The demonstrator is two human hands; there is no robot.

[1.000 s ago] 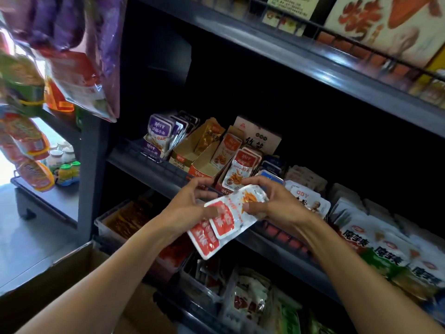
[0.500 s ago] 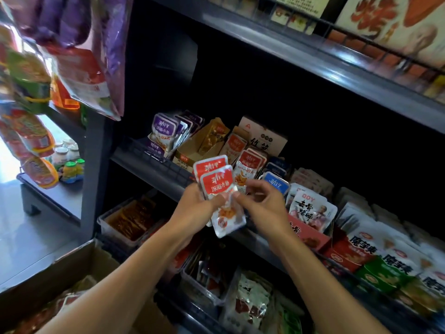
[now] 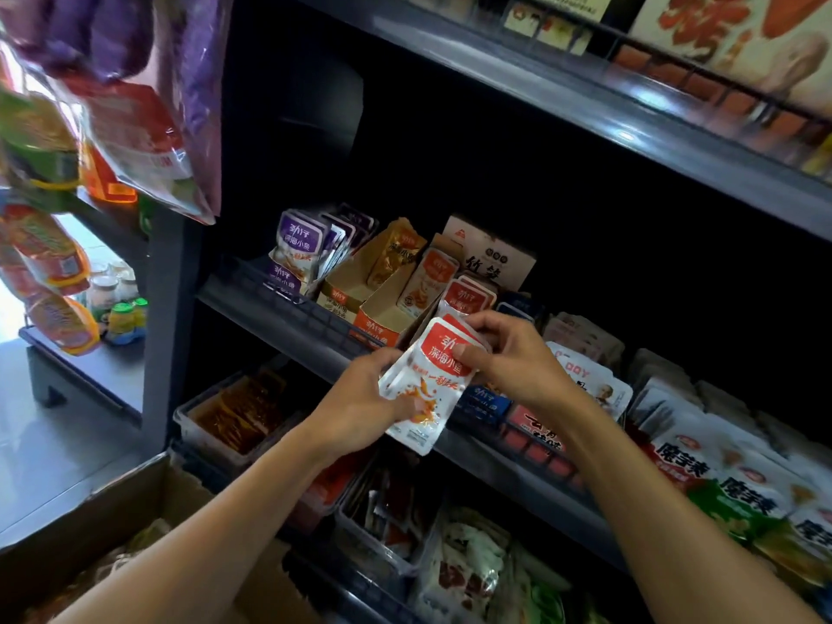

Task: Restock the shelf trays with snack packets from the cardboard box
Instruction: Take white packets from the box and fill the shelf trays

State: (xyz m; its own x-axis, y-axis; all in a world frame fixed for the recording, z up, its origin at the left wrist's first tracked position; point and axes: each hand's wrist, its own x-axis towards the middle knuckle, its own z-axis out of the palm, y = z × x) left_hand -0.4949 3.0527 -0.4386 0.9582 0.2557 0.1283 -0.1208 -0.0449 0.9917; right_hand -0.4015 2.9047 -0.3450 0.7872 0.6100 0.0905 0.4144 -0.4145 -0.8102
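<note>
Lifted nearer the red-packet tray (image 3: 466,295) just beyond them, both hands, left hand (image 3: 360,405) and right hand (image 3: 513,358), pinch the red-and-white snack packets (image 3: 432,380), whose slick, loosely stacked foil may slip toward the cardboard box (image 3: 148,533) below.

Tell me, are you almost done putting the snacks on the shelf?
Not yet. Some trays already look filled, like the purple packets at the left. Right now the left hand and right hand both hold red-and-white packets in front of the shelf. The orange tray looks mostly bare, and the cardboard box below seems to hold more.
</note>
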